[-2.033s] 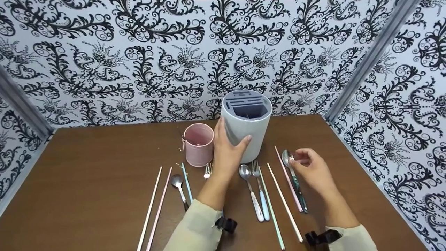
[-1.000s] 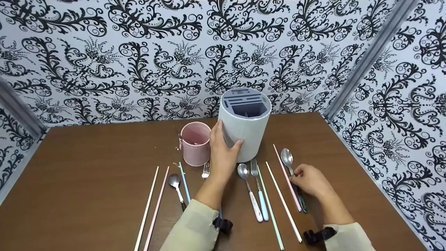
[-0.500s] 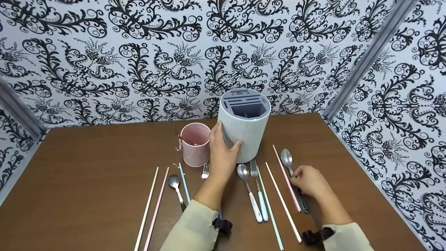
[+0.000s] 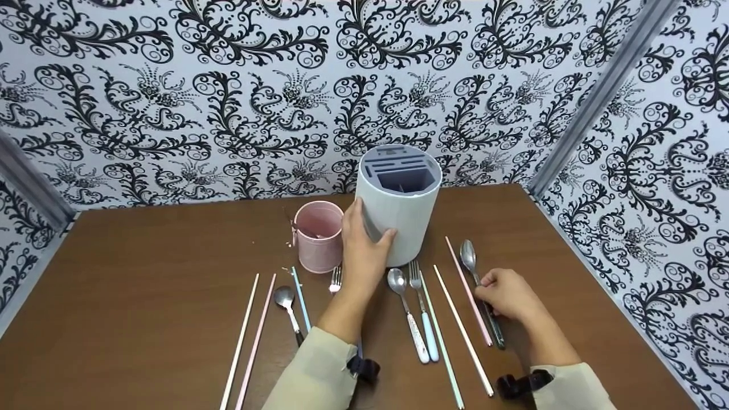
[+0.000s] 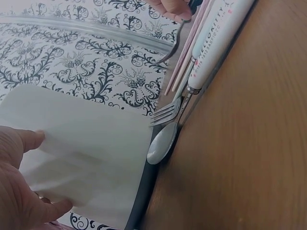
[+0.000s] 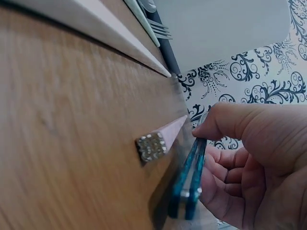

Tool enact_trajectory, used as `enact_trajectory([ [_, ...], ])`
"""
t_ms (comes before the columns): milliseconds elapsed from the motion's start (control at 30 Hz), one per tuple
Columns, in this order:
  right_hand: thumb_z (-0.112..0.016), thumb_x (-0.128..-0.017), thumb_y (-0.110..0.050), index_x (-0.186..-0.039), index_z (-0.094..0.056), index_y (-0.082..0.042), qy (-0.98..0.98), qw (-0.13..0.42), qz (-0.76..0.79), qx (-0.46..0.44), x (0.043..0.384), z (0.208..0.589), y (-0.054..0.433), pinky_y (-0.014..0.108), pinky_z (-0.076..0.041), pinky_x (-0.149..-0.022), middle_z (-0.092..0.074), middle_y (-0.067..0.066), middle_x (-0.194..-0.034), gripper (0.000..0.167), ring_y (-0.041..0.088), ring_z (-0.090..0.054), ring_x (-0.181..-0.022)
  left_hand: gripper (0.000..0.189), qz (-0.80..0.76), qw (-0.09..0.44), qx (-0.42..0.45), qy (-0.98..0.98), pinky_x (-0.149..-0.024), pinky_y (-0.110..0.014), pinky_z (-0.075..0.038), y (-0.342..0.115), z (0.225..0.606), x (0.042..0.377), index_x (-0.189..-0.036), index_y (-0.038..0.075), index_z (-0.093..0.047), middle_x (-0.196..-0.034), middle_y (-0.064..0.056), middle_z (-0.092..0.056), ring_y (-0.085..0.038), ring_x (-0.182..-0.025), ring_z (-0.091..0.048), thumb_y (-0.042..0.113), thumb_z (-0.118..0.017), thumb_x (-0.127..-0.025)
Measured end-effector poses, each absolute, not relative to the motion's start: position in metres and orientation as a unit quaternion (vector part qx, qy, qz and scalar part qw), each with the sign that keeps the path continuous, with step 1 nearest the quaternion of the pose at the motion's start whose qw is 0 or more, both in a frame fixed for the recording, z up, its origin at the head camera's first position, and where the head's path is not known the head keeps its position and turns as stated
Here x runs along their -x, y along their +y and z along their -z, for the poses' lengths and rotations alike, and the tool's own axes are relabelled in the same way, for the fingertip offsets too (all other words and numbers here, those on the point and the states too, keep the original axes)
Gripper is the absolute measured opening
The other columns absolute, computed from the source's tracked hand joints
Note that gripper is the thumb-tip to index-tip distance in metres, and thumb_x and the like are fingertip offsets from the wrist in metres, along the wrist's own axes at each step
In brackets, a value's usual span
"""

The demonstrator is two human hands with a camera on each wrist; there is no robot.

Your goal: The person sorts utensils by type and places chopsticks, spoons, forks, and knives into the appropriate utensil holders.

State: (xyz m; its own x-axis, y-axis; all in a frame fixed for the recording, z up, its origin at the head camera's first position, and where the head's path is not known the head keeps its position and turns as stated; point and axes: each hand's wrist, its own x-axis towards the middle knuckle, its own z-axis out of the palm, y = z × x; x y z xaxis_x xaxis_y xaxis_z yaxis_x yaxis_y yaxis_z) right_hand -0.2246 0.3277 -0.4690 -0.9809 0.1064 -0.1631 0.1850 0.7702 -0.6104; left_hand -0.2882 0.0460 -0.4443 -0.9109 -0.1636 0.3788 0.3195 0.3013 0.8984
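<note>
Pinching teal-handled spoon [image 6: 190, 175]: right hand [image 4: 508, 295], the nearer | left hand [image 4: 364, 261] gripping white holder [image 4: 407, 225] | spoon right and near of holder, long axis near-to-far, bowl [image 4: 468, 254] far

Brown wooden table [image 4: 171, 273], pink cup [image 4: 319, 250] beside white cylindrical holder [image 4: 407, 219], spoons [image 4: 397, 280], forks [image 4: 415, 277] and chopsticks [image 4: 463, 329] in front

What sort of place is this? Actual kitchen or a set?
Probably a staged tabletop booth, not a working kitchen: a black-and-white scroll-patterned back wall stands right behind a brown wood-grain table, and a straight grey strip runs up the right-hand corner.
</note>
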Motion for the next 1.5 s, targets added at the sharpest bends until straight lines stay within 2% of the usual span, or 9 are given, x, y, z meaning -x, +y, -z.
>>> enact_trajectory([
  [200,-0.062,-0.092,-0.012,-0.099,-0.064,0.002,0.928,0.050,0.363,-0.072,0.225,0.463,0.326,0.028,-0.056,-0.055,-0.065,0.006,-0.083,0.016,0.016,-0.060,-0.059,0.088,0.589,0.205,0.049,-0.780,-0.127,-0.049,-0.033,0.045,0.444,0.288,-0.158,0.002,-0.037,-0.157,-0.021,-0.042,-0.036,-0.148,-0.041,0.012,-0.084,-0.084],
  [300,-0.062,-0.093,-0.012,-0.100,-0.065,0.002,0.923,0.040,0.377,-0.064,0.226,0.462,0.324,0.028,-0.056,-0.056,-0.062,0.004,-0.084,0.015,0.015,-0.060,-0.062,0.088,0.590,0.204,0.047,-0.780,-0.127,-0.048,-0.033,0.045,0.444,0.288,-0.158,0.003,-0.037,-0.157,-0.021,-0.042,-0.036,-0.148,-0.041,0.012,-0.084,-0.085],
  [533,-0.058,-0.096,-0.008,-0.098,-0.064,0.006,0.880,0.043,0.470,-0.043,0.227,0.461,0.319,0.021,-0.035,-0.049,-0.048,-0.005,-0.067,0.016,0.007,-0.040,-0.054,0.086,0.595,0.204,0.046,-0.776,-0.127,-0.047,-0.033,0.044,0.444,0.288,-0.158,0.002,-0.037,-0.156,-0.020,-0.043,-0.035,-0.147,-0.041,0.010,-0.083,-0.085],
  [633,-0.060,-0.097,-0.008,-0.103,-0.064,0.010,0.847,0.062,0.526,-0.040,0.227,0.461,0.320,0.023,-0.046,-0.053,-0.055,-0.004,-0.072,0.019,0.007,-0.049,-0.060,0.086,0.595,0.202,0.045,-0.777,-0.127,-0.047,-0.033,0.044,0.444,0.288,-0.158,0.002,-0.037,-0.156,-0.020,-0.043,-0.035,-0.147,-0.041,0.010,-0.083,-0.085],
  [767,-0.061,-0.099,-0.008,-0.109,-0.062,0.010,0.810,0.066,0.581,-0.039,0.226,0.458,0.318,0.031,-0.061,-0.065,-0.066,0.001,-0.086,0.021,0.012,-0.063,-0.073,0.086,0.596,0.199,0.043,-0.777,-0.127,-0.047,-0.032,0.044,0.444,0.288,-0.158,0.003,-0.037,-0.156,-0.019,-0.042,-0.035,-0.148,-0.041,0.010,-0.083,-0.085],
  [1000,-0.064,-0.099,-0.003,-0.104,-0.063,-0.001,0.743,0.008,0.667,-0.046,0.222,0.438,0.305,0.032,-0.065,-0.071,-0.070,0.004,-0.091,0.006,0.013,-0.068,-0.076,0.086,0.595,0.203,0.041,-0.777,-0.127,-0.047,-0.033,0.046,0.444,0.288,-0.158,0.002,-0.037,-0.156,-0.020,-0.043,-0.035,-0.147,-0.042,0.009,-0.083,-0.085],
  [1233,-0.062,-0.099,0.002,-0.106,-0.064,-0.002,0.676,-0.079,0.732,-0.041,0.225,0.407,0.288,0.032,-0.065,-0.076,-0.070,0.003,-0.091,0.009,0.016,-0.071,-0.082,0.086,0.590,0.208,0.042,-0.779,-0.127,-0.048,-0.033,0.047,0.443,0.288,-0.158,0.001,-0.038,-0.155,-0.022,-0.044,-0.037,-0.146,-0.042,0.009,-0.083,-0.085],
  [1400,-0.065,-0.098,-0.001,-0.107,-0.066,-0.004,0.649,-0.111,0.752,-0.024,0.230,0.377,0.273,0.033,-0.064,-0.082,-0.073,0.003,-0.094,0.009,0.015,-0.072,-0.083,0.085,0.585,0.212,0.042,-0.781,-0.127,-0.047,-0.034,0.048,0.445,0.288,-0.157,0.001,-0.038,-0.155,-0.022,-0.044,-0.037,-0.147,-0.042,0.009,-0.083,-0.085],
  [1500,-0.068,-0.097,-0.003,-0.107,-0.066,-0.004,0.638,-0.129,0.759,-0.015,0.233,0.357,0.263,0.031,-0.064,-0.080,-0.073,0.003,-0.092,0.011,0.014,-0.071,-0.082,0.084,0.583,0.216,0.043,-0.782,-0.127,-0.046,-0.034,0.049,0.444,0.287,-0.156,0.000,-0.039,-0.155,-0.022,-0.044,-0.037,-0.147,-0.042,0.008,-0.083,-0.085],
])
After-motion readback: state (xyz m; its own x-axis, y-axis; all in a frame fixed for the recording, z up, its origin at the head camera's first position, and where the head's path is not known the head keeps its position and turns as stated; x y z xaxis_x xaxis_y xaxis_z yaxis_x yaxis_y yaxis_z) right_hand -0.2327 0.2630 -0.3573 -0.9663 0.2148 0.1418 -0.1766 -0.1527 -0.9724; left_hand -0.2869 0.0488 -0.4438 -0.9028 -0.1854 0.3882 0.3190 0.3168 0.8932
